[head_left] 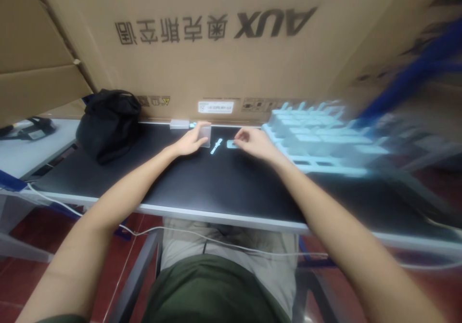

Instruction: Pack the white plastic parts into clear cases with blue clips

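Observation:
Both my arms reach forward over a black table mat [216, 183]. My left hand [190, 141] is closed around a small clear plastic box [205, 135] that stands on the mat. My right hand [252, 142] pinches a small pale blue flat piece [231, 144] lying on the mat. Between the two hands lies a thin pale blue stick-shaped part [216, 146], touched by neither hand. Another small clear box [179, 124] sits just behind my left hand, at the back edge.
A pale blue plastic tray [317, 140] with many compartments lies to the right, blurred. A black bag [108, 123] rests at the left on the mat. A big cardboard box [224, 39] stands behind. A white cable [202, 236] hangs under the table's front edge.

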A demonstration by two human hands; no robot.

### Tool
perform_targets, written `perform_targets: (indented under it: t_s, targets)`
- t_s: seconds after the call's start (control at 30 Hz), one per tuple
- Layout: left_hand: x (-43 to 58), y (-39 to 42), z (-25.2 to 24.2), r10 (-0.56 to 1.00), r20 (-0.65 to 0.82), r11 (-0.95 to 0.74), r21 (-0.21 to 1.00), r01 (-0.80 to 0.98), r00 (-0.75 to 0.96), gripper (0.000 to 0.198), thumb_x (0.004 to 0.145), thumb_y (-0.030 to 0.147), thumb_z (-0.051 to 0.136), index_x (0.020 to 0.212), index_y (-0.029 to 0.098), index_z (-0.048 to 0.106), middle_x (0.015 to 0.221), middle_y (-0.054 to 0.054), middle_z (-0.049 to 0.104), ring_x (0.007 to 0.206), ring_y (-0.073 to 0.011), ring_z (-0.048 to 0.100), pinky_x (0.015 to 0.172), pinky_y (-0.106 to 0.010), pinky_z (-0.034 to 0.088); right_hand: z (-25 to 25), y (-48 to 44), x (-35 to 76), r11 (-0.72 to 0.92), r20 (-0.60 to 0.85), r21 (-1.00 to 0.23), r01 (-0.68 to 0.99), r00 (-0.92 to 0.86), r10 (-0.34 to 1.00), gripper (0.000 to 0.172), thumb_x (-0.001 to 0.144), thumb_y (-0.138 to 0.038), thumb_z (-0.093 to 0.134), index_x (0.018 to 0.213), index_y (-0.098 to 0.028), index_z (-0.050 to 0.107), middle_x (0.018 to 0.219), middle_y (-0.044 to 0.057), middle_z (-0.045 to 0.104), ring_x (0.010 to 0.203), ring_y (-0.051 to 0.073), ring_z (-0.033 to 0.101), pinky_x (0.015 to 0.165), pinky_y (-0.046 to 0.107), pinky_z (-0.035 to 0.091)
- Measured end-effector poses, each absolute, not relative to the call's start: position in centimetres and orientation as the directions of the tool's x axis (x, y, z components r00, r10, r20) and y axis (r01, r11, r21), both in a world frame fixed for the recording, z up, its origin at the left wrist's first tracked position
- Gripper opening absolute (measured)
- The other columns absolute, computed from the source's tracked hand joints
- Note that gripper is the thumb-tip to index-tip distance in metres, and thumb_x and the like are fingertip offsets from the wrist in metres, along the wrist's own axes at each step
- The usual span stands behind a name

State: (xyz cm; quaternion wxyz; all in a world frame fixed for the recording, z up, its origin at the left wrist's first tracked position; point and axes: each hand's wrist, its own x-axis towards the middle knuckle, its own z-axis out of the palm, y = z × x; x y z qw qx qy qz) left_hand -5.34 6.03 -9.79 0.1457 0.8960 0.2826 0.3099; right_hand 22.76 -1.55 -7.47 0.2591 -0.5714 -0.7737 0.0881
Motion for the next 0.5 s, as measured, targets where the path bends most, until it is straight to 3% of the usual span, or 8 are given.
perform_targets:
  t_s: [0.13, 0.2, 0.37, 0.43, 0.5]
  targets:
    - [-5.6, 6.9, -10.9, 0.585, 0.523, -0.810, 0.424, 0.406, 0.620, 0.059, 0.100, 0.050, 0.054, 0.145, 0.018, 0.032, 0.139, -0.020, 0.055, 0.116, -0.0295, 0.065, 0.107, -0.049, 0.049, -6.9, -2.5, 22.8, 0.449, 0.171, -0.600, 0.662, -0.442, 0.881, 0.019, 0.086, -0.038, 0.063, 0.088, -0.020, 0.067, 0.084, 0.004, 0.075, 0.079, 0.019, 0.070, 0.077, 0.032, 0.055]
    - [-5.6, 7.3, -11.4, 0.552, 0.572, -0.833, 0.402, 0.379, 0.607, 0.058, 0.099, 0.052, 0.057, 0.140, 0.017, 0.034, 0.125, -0.016, 0.059, 0.104, -0.0272, 0.066, 0.099, -0.048, 0.052, -7.1, -2.7, 22.6, 0.473, 0.133, -0.623, 0.623, -0.512, 0.848, 0.020, 0.084, -0.040, 0.065, 0.087, -0.020, 0.067, 0.085, 0.005, 0.075, 0.080, 0.020, 0.069, 0.079, 0.034, 0.055]
    - [-4.4, 6.4, -11.8, 0.496, 0.655, -0.866, 0.427, 0.262, 0.570, 0.052, 0.100, 0.052, 0.064, 0.133, 0.023, 0.036, 0.092, 0.000, 0.056, 0.068, -0.0151, 0.060, 0.071, -0.036, 0.054, -7.5, -2.6, 22.1, 0.512, 0.321, -0.634, 0.580, -0.405, 0.856, 0.032, 0.087, -0.047, 0.067, 0.107, -0.023, 0.064, 0.095, 0.007, 0.074, 0.085, 0.021, 0.068, 0.083, 0.038, 0.056]
    - [-3.3, 5.3, -11.7, 0.469, 0.676, -0.872, 0.457, 0.176, 0.568, 0.052, 0.100, 0.051, 0.066, 0.134, 0.026, 0.035, 0.091, 0.001, 0.056, 0.064, -0.0127, 0.059, 0.065, -0.032, 0.053, -7.4, -2.7, 22.0, 0.553, 0.388, -0.646, 0.526, -0.397, 0.832, 0.040, 0.086, -0.051, 0.070, 0.114, -0.023, 0.061, 0.101, 0.008, 0.073, 0.087, 0.022, 0.067, 0.081, 0.038, 0.056]
    - [-2.1, 4.1, -11.6, 0.432, 0.693, -0.878, 0.469, 0.095, 0.577, 0.054, 0.099, 0.049, 0.068, 0.135, 0.028, 0.034, 0.103, -0.002, 0.059, 0.073, -0.0144, 0.067, 0.067, -0.031, 0.056, -7.1, -2.9, 22.0, 0.590, 0.421, -0.631, 0.503, -0.416, 0.806, 0.044, 0.084, -0.055, 0.073, 0.110, -0.022, 0.061, 0.101, 0.008, 0.072, 0.085, 0.021, 0.065, 0.077, 0.036, 0.055]
